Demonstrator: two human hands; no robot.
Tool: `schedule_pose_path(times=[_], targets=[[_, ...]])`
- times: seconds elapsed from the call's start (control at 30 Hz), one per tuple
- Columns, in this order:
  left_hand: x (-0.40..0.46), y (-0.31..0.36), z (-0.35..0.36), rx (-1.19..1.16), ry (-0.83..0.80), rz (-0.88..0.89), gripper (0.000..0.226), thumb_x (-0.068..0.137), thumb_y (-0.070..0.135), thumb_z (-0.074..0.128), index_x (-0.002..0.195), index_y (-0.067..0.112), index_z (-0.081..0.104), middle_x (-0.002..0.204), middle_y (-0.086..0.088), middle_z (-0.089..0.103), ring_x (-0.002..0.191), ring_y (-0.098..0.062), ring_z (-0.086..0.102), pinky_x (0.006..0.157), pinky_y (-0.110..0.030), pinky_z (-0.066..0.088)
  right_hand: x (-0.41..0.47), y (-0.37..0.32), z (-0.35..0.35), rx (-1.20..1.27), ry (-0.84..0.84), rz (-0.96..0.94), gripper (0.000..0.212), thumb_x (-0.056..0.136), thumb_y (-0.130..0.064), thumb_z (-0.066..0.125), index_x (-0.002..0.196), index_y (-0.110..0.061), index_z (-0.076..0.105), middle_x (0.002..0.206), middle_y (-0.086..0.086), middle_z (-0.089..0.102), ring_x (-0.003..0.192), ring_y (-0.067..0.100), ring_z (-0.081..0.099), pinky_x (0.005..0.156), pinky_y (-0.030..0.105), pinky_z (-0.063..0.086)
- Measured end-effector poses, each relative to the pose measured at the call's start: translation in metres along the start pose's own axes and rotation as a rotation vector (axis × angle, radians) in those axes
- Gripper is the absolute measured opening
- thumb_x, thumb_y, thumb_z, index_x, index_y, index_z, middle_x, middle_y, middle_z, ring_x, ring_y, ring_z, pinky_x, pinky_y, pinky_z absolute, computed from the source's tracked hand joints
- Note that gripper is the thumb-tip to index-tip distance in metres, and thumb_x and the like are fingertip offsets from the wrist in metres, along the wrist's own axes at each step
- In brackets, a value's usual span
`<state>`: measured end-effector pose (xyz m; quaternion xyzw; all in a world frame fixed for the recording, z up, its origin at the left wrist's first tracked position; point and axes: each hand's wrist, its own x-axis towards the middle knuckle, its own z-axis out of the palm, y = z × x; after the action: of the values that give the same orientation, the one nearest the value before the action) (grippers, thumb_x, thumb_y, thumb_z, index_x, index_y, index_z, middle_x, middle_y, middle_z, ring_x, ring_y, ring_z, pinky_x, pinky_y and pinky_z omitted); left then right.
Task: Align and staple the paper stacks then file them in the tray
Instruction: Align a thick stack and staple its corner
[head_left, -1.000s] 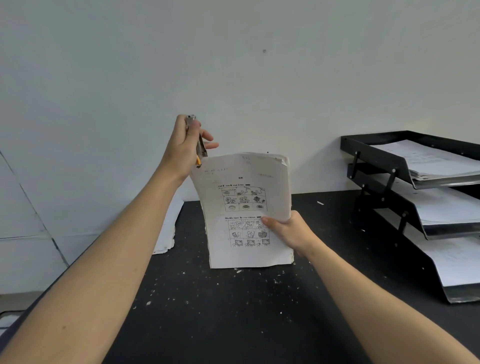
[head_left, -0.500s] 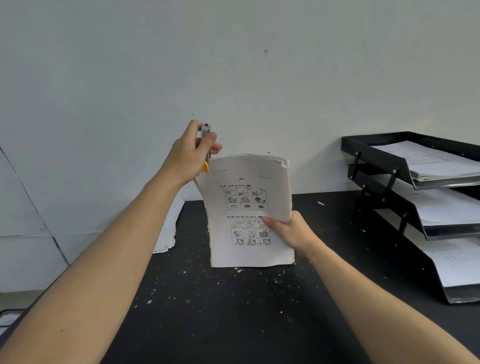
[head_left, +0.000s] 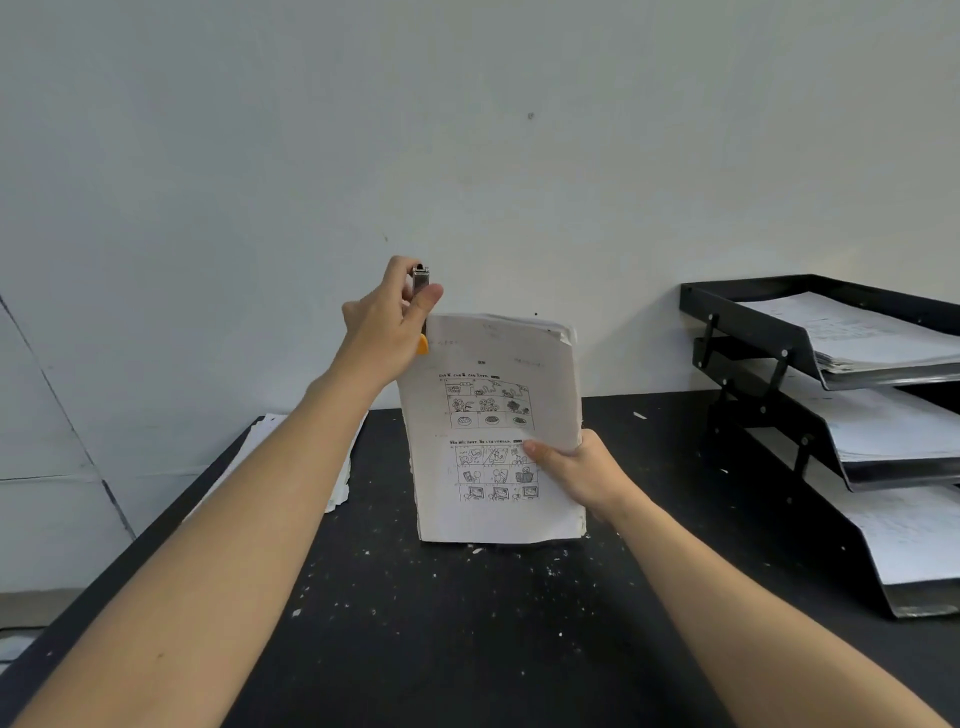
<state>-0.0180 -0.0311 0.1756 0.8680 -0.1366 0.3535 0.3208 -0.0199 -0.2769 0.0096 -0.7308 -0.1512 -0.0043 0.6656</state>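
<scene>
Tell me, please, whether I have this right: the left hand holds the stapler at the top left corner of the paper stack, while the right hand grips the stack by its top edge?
Not quite. In the head view the right hand grips the paper stack by its right edge, low down, not the top edge. The rest holds: the left hand holds the stapler at the stack's top left corner.

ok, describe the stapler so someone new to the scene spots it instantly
Start at the upright paper stack standing on the black table. At its top left corner, the left hand grips the stapler. It is the only metal thing there: a slim silver bar with an orange tip below the thumb.
</scene>
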Motion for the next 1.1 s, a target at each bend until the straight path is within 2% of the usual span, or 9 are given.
schedule_pose_path(times=[0.07,0.13,0.2,0.27,0.4,0.53,0.73,1.1], targets=[[0.000,0.001,0.004,-0.047,0.043,-0.001,0.028,0.108,0.040,0.038,0.122,0.016,0.044,0.091,-0.007,0.066,0.087,-0.025,0.059,0.094,-0.039,0.041,0.000,-0.002,0.000,-0.005,0.000,0.000,0.028,0.096,-0.028,0.072,0.122,-0.018,0.071,0.114,0.000,0.078,0.103,0.020,0.076,0.092,0.047,0.062],[0.001,0.003,0.007,-0.106,0.118,-0.022,0.025,0.109,0.036,0.035,0.117,0.014,0.042,0.085,-0.010,0.067,0.081,-0.026,0.061,0.081,-0.038,0.049,0.000,-0.005,0.001,-0.013,-0.003,-0.002,0.028,0.096,-0.029,0.072,0.122,-0.020,0.071,0.114,-0.001,0.077,0.104,0.020,0.075,0.092,0.047,0.062],[0.002,0.005,0.010,-0.147,0.183,-0.034,0.022,0.109,0.034,0.032,0.114,0.014,0.041,0.079,-0.005,0.065,0.076,-0.022,0.061,0.073,-0.037,0.050,-0.001,-0.007,0.001,-0.003,-0.013,-0.010,0.027,0.096,-0.028,0.072,0.122,-0.020,0.070,0.115,-0.002,0.077,0.104,0.019,0.075,0.092,0.046,0.062],[0.003,0.006,0.011,-0.151,0.225,-0.038,0.022,0.109,0.033,0.030,0.112,0.014,0.041,0.074,0.001,0.061,0.076,-0.024,0.062,0.072,-0.037,0.047,-0.002,-0.009,0.002,0.005,-0.020,-0.016,0.026,0.097,-0.026,0.071,0.122,-0.020,0.071,0.114,-0.003,0.078,0.103,0.019,0.076,0.091,0.045,0.062],[0.005,0.007,0.011,-0.139,0.271,-0.027,0.020,0.109,0.033,0.028,0.106,0.016,0.039,0.073,-0.002,0.061,0.070,-0.022,0.062,0.063,-0.037,0.044,-0.002,-0.010,0.002,0.007,-0.025,-0.018,0.027,0.097,-0.024,0.070,0.124,-0.018,0.070,0.115,-0.003,0.078,0.103,0.018,0.076,0.092,0.044,0.062],[0.008,0.006,0.009,-0.110,0.293,-0.013,0.021,0.108,0.035,0.028,0.104,0.018,0.038,0.071,-0.010,0.064,0.066,-0.030,0.062,0.064,-0.050,0.048,-0.003,-0.010,0.004,-0.001,-0.025,-0.023,0.030,0.097,-0.026,0.070,0.127,-0.019,0.069,0.118,-0.003,0.077,0.106,0.018,0.074,0.093,0.045,0.061],[0.009,0.009,0.003,-0.089,0.288,0.031,0.018,0.109,0.032,0.029,0.104,0.018,0.038,0.067,-0.011,0.063,0.062,-0.027,0.062,0.061,-0.048,0.049,-0.004,-0.004,0.002,-0.022,-0.033,-0.006,0.032,0.096,-0.032,0.072,0.126,-0.021,0.070,0.118,-0.002,0.077,0.107,0.020,0.075,0.094,0.048,0.061],[0.006,0.006,0.010,-0.052,0.261,0.038,0.025,0.108,0.035,0.029,0.109,0.012,0.041,0.072,-0.008,0.063,0.066,-0.032,0.059,0.063,-0.052,0.047,-0.004,-0.005,0.003,0.023,-0.022,-0.006,0.029,0.097,-0.025,0.070,0.125,-0.017,0.070,0.117,-0.001,0.077,0.106,0.020,0.075,0.094,0.047,0.060]])
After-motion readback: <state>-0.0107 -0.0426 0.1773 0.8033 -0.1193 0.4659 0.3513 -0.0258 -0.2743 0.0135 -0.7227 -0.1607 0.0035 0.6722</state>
